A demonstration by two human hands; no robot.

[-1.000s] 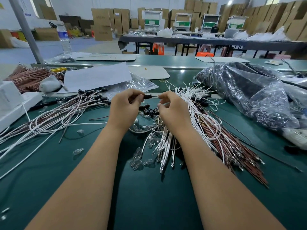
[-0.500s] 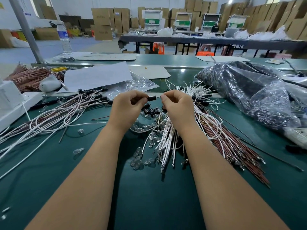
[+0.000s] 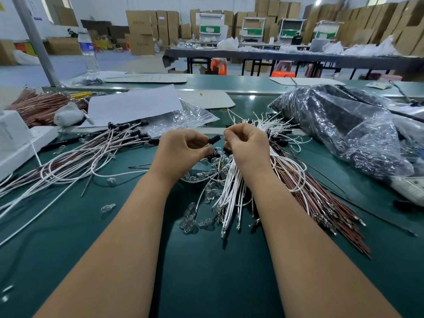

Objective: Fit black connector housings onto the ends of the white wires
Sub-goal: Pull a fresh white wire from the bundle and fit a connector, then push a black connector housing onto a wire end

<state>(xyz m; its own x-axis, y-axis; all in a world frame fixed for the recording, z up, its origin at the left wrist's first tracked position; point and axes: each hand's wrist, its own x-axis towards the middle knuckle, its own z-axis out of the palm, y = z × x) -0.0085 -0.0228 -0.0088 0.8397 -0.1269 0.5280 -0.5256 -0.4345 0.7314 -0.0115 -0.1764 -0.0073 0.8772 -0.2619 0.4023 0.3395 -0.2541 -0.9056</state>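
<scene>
My left hand [image 3: 183, 149] pinches a black connector housing [image 3: 214, 140] between thumb and fingertips, held above the green table [image 3: 206, 271], while my right hand [image 3: 246, 145], just to its right, pinches the end of a thin wire that reaches the housing's mouth. Under my right hand lies the bundle of white wires [image 3: 231, 191], fanning toward me, with loose black housings [image 3: 215, 152] and clear bulbs [image 3: 190, 216] nearby. Far left lies a pile of finished wires [image 3: 80, 157].
</scene>
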